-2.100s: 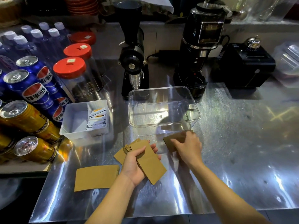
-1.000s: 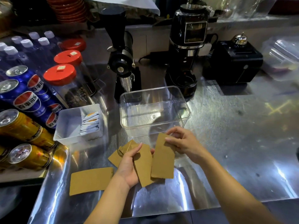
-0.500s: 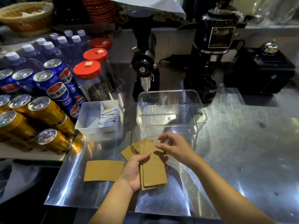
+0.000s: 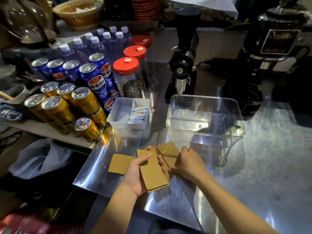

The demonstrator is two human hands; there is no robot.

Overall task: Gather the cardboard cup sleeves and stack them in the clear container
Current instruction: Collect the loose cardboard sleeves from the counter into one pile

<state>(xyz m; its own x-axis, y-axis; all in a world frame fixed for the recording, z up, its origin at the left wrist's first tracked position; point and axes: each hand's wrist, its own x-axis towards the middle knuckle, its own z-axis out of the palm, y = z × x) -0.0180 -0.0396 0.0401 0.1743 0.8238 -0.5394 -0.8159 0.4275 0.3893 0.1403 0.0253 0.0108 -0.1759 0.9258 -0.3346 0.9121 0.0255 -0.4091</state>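
My left hand (image 4: 136, 176) holds a small stack of flat brown cardboard cup sleeves (image 4: 152, 173) above the steel counter. My right hand (image 4: 189, 164) rests palm down just to the right, its fingers on more sleeves (image 4: 168, 150) lying on the counter in front of the clear container (image 4: 205, 119). Whether it grips them I cannot tell. One more sleeve (image 4: 119, 163) lies flat to the left of my left hand. The clear container stands upright behind the hands, with nothing visible inside it.
A white tray (image 4: 118, 115) with sachets stands left of the container. Gold and blue drink cans (image 4: 81, 98), water bottles and red-lidded jars (image 4: 130, 76) crowd the left. A black grinder (image 4: 183, 65) and a coffee machine (image 4: 263, 65) stand behind. The counter's near edge is close.
My right hand laid its sleeve onto the stack in my left hand, then moved down onto the sleeves lying on the counter. The camera view swung to the left.
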